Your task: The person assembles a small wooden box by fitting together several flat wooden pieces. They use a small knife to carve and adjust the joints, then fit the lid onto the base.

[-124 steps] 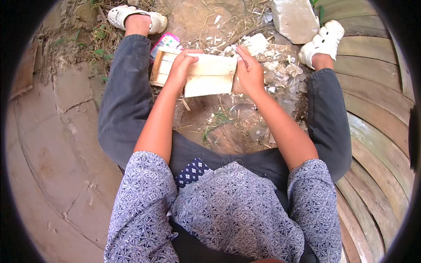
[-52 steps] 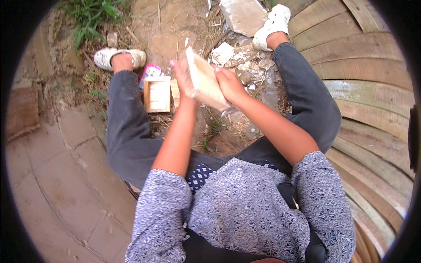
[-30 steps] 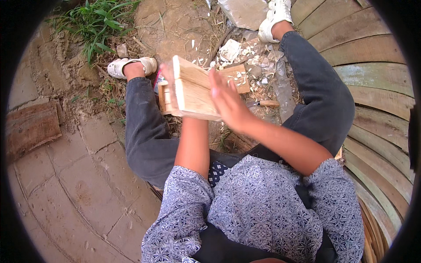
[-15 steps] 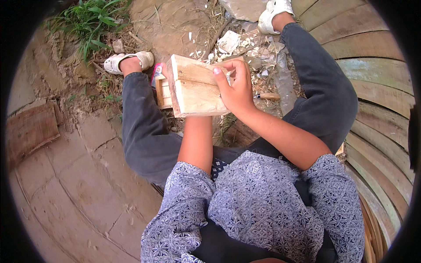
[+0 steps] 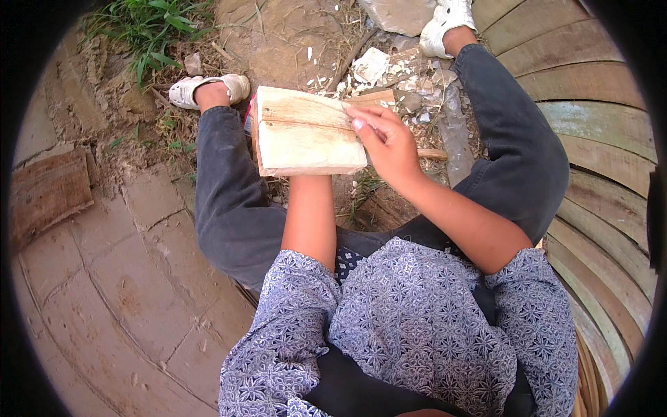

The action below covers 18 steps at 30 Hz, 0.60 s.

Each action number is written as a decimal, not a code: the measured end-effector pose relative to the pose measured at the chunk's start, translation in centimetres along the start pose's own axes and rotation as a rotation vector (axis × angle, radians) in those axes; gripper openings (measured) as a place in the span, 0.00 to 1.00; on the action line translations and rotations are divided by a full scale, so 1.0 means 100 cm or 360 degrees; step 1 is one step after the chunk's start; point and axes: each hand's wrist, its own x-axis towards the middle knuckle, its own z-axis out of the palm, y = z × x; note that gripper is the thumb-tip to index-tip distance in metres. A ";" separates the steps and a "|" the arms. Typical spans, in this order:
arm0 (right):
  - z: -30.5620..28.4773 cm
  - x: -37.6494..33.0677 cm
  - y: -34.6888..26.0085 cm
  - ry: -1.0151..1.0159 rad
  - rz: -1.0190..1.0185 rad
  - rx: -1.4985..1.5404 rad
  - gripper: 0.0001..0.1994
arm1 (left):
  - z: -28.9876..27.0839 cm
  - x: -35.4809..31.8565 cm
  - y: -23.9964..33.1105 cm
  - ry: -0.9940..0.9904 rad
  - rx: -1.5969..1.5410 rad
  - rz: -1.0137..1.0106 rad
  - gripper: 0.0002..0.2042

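Observation:
Before me is a box-shaped piece of pale boards, a wooden box [image 5: 306,132], with a dark seam running across its upper face. A darker board lies along its left side. My right hand [image 5: 392,142] pinches the box's right edge, its thumb at the corner of the upper face and the fingers bent beside it. My left forearm [image 5: 310,215] passes under the box from the near side; the left hand and its fingers are hidden behind it. Any hollow or underside of the box is out of sight.
Past the right hand lies a tool's wooden handle [image 5: 432,154]. A pale board [image 5: 372,99] and scattered wood chips [image 5: 347,87] cover the ground between my feet. Curved wooden slats [image 5: 604,115] line the right side. Grass [image 5: 149,35] and a brown plank [image 5: 52,198] are at left.
The box has moved slightly left and tipped so its upper face faces me more. My right hand has slid toward its right edge, thumb and fingers drawn closer together.

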 end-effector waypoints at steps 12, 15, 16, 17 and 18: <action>0.013 0.005 0.011 -0.0356 -0.0023 -0.0136 0.28 | 0.013 -0.009 -0.013 -0.0015 -0.0021 -0.0113 0.26; 0.004 0.030 0.018 -0.0445 0.0324 0.0179 0.28 | 0.012 -0.006 -0.021 -0.0008 0.0010 -0.0103 0.25; 0.001 0.034 0.011 -0.0489 0.0424 0.0375 0.28 | 0.008 0.001 -0.024 -0.0064 0.0071 0.0024 0.23; -0.004 0.037 0.011 -0.0499 0.0528 0.0570 0.28 | 0.028 -0.012 -0.021 -0.0050 0.0042 0.0005 0.23; 0.001 0.029 0.020 -0.0285 0.0398 0.0423 0.28 | 0.049 -0.029 -0.016 -0.0037 0.0014 -0.0016 0.23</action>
